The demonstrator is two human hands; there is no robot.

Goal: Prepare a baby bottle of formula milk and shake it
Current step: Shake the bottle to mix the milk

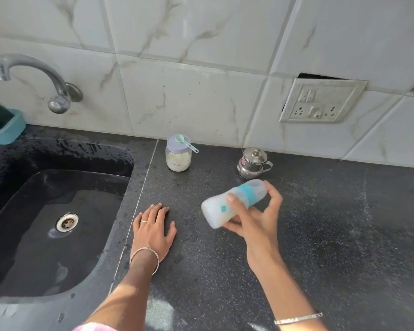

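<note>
**Right hand** (253, 218): grasping the baby bottle (234, 203). My thumb lies across its body and my fingers curl round the far side and underneath.

**Baby bottle:** lies almost on its side in my grip, base toward my left hand, capped end pointing away toward the wall. It has a teal collar with a clear cap over the top. The inside looks milky white. Its outline is a little blurred. It appears to be clear of the counter (320, 223), though I cannot tell for certain.

**Left hand** (153, 229): released, palm down, fingers flat on the counter just beside the sink edge. It holds nothing.

**Formula jar** (178, 156): stands upright near the wall with its lid on and pale powder inside. A small scoop (185, 142) rests on the lid.

**Steel pot** (252, 162): lidded, with a handle, just beyond the bottle.

**Sink** (120, 163): dark and wet, to my left. The tap (29, 75) is above it.

**Step in hand:** judged to be the shaking. Powder and liquid seem to be in the bottle, and the bottle is closed.

**Next move calls for:** a firm grip round the middle. The cap end should stay away from the steel pot, the collar should stay tight, and the swings should be short until no lumps show.
</note>
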